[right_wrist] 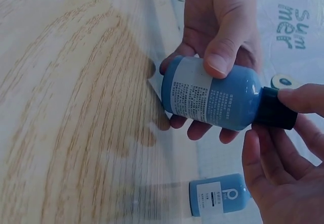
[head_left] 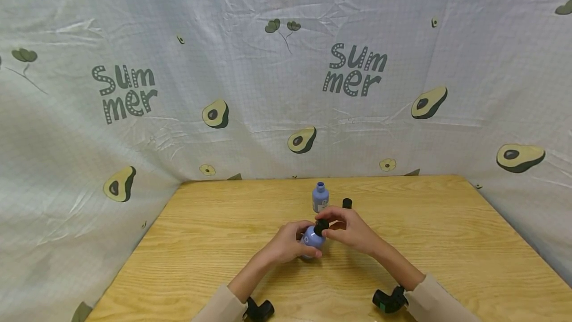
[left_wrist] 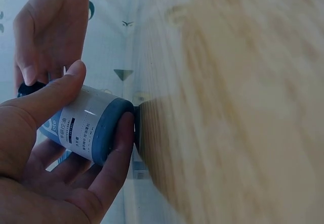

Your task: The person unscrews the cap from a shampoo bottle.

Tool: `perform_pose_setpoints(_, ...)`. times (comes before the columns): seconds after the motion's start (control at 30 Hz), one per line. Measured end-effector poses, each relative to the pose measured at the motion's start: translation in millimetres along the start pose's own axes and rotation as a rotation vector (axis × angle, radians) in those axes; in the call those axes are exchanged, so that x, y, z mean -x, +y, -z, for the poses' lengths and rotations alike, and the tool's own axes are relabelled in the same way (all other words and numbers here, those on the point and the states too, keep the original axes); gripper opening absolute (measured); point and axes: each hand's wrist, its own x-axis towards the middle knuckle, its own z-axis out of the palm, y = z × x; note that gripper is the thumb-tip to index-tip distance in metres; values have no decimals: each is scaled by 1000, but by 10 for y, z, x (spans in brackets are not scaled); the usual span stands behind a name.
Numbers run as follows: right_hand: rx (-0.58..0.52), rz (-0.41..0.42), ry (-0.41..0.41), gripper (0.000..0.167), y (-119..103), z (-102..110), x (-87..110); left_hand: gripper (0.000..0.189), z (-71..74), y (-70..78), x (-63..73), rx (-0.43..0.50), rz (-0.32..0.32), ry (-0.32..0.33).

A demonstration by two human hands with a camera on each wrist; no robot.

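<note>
Near the middle of the wooden table [head_left: 214, 242], my left hand [head_left: 290, 243] grips the tilted blue bottle [head_left: 314, 240]; my right hand [head_left: 348, 230] pinches its black cap [head_left: 321, 226]. Should I twist with a loose left grip, the bottle could slip, perhaps knocking the uncapped bottle [head_left: 320, 199] on the far side.

The 2 sleeves [head_left: 440, 302] are plain beige. The 2 wrist devices [head_left: 389, 300] are black and elbow-shaped, the right with a green patch [head_left: 382, 307].

Wooden table [head_left: 214, 222]: 1 uncapped blue bottle [head_left: 320, 199] standing upright; 1 black cap [head_left: 347, 203] just right of the bottle, base hidden.
</note>
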Motion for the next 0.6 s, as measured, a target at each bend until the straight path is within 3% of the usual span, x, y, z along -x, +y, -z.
perform_pose_setpoints(0.3, 26, -42, 35, 39, 40, -30, -12, 53, -29, 10, -1, -3, 8, 17)
perform_pose_setpoints(0.6, 23, -19, 23, 36, 33, -28, -15, 51, -40, 11, 2, -3, 4, 17)
